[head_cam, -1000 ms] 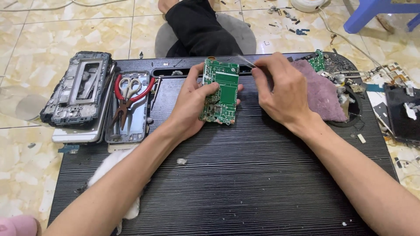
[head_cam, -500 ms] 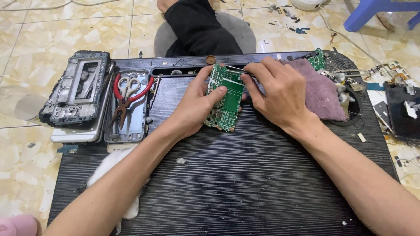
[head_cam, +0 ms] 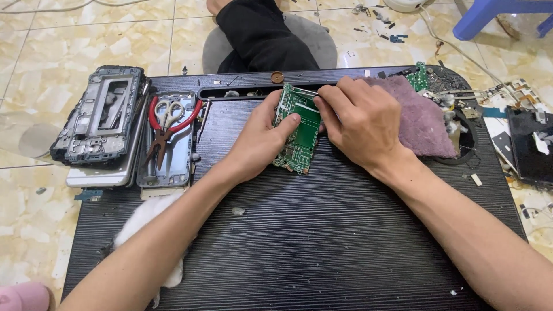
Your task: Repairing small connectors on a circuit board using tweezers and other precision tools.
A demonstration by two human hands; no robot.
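- Left hand (head_cam: pixel 259 141) grips a green circuit board (head_cam: pixel 299 135), tilted above the black ribbed bench (head_cam: pixel 322 242).
- Right hand (head_cam: pixel 360 124) pinches a thin metal tool (head_cam: pixel 308 91) at the board's top edge.

Fig.: left hand (head_cam: pixel 262 138) & right hand (head_cam: pixel 360 124), both bare, no gloves, rings or watch. Forearms bare to frame edge, no sleeves visible. Fingernails short, unpainted. Beyond the hands: person's legs in black trousers (head_cam: pixel 259 34), w/ a bare foot at top edge.
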